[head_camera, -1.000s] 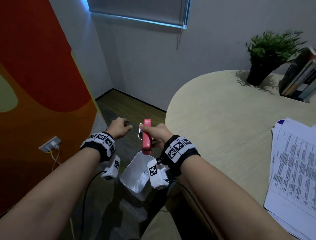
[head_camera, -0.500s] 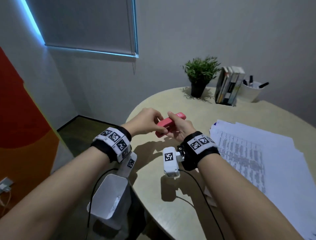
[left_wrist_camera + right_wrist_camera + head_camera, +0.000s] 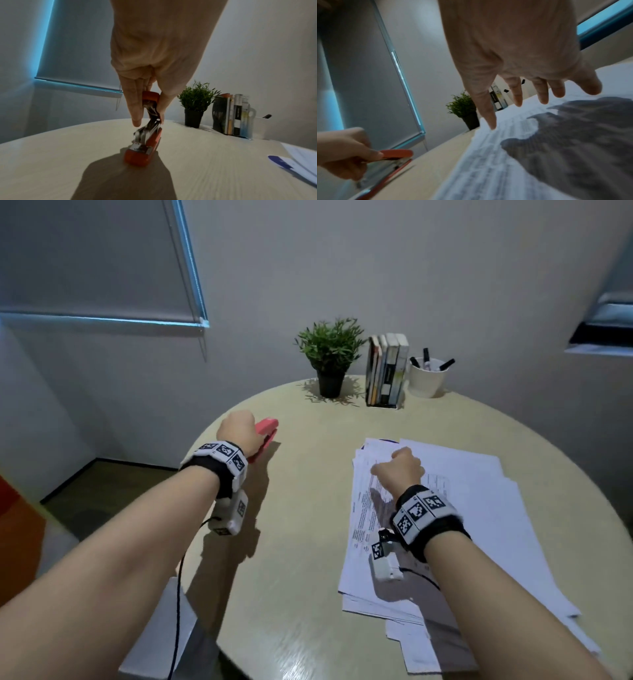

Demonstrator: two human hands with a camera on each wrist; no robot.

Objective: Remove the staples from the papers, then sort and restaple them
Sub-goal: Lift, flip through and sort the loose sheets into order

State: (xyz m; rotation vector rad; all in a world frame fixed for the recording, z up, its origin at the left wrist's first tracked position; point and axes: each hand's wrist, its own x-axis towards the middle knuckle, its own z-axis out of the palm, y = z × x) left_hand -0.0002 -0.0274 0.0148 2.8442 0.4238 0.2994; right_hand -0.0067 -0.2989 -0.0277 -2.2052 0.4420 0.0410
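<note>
A red stapler (image 3: 268,430) is at the left side of the round table (image 3: 294,559). My left hand (image 3: 239,428) holds it by the rear end. In the left wrist view the fingers and thumb pinch the stapler's (image 3: 142,155) back, and its front end rests on the tabletop. A loose stack of printed papers (image 3: 455,529) lies on the right half of the table. My right hand (image 3: 399,469) hovers over the stack's upper left part with nothing in it. Its fingers (image 3: 488,108) are spread, the index tip at the paper (image 3: 488,169).
A potted plant (image 3: 330,354), upright books (image 3: 385,371) and a white cup of markers (image 3: 428,378) stand at the table's far edge. A white bin (image 3: 161,642) sits on the floor below the table's left edge.
The stapler went from my right hand, over the bin, to my left hand, which now has it down on the table. My right hand let go and moved over the papers.
</note>
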